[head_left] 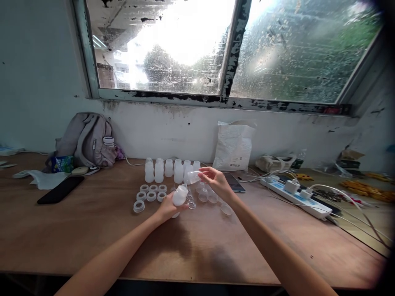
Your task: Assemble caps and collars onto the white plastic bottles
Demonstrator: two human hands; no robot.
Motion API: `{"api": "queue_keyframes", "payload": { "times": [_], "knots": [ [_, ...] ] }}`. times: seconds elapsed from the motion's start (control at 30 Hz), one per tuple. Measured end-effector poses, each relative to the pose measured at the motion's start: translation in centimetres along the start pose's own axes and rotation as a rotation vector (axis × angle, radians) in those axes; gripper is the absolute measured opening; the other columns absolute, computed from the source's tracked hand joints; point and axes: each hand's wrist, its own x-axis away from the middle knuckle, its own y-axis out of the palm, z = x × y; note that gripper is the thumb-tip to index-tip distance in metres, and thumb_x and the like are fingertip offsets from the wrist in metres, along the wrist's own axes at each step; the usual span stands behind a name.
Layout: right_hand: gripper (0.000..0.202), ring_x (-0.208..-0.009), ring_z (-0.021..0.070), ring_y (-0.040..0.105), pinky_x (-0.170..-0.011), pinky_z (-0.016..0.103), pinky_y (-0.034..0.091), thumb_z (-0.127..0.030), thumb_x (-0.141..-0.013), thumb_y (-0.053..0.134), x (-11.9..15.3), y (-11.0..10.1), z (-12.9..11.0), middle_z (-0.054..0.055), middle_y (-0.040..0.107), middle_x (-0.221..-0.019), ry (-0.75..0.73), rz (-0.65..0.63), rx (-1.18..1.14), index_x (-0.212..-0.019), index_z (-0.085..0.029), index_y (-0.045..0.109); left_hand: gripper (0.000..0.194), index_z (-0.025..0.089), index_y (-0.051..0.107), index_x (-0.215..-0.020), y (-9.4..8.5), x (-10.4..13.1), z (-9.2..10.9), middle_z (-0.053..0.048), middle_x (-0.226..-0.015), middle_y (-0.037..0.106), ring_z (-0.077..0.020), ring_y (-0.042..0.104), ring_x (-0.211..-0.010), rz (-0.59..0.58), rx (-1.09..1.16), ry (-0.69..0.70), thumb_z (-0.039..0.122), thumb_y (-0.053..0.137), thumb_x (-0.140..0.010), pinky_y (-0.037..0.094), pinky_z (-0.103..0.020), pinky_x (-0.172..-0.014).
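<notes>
My left hand (168, 208) is wrapped round a small translucent white bottle (179, 197), tilted with its neck up and to the right. Just above it, my right hand (215, 181) pinches a clear plastic cap (193, 177) on its side. The cap and the bottle's neck are close together; whether they touch I cannot tell. Several white screw rings (151, 196) lie in rows to the left of my left hand. Clear domed caps (212, 198) lie below my right hand, and small clear rings (191, 205) are between the hands. Behind stands a row of translucent bottles (159, 172).
A white plastic bag (234, 146) leans against the wall, with a tablet (233, 182) in front. To the right lies a power strip (298, 198) with cables. At left are a grey backpack (88, 139), a black phone (61, 190) and white tissue (41, 178).
</notes>
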Motion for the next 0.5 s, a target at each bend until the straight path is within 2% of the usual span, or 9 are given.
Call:
{"api": "queue_keyframes", "payload": {
  "times": [0.23,0.5],
  "knots": [
    [0.029,-0.056,0.0126,0.051,-0.054,0.023,0.037,-0.045,-0.072,0.052,-1.0,1.0,-1.9,0.001,0.06,-0.064,-0.105,-0.171,0.198,-0.081,-0.02,0.064,0.046,0.014,0.058,-0.095,0.1,0.1,0.0,-0.003,-0.079,0.06,-0.0168,0.052,-0.07,0.0,-0.052,0.01,0.037,0.068,-0.057,0.04,-0.026,-0.062],
    [0.024,-0.051,0.0108,0.046,-0.051,0.022,0.034,-0.042,-0.072,0.053,-1.2,2.7,-2.4,0.0,0.058,-0.06,-0.149,-0.224,0.341,-0.078,-0.023,0.066,0.046,0.014,0.058,-0.095,0.1,0.1,0.0,-0.002,-0.076,0.059,-0.0161,0.052,-0.068,-0.01,-0.083,0.003,0.038,0.067,-0.057,0.04,-0.025,-0.059]
  ]
}}
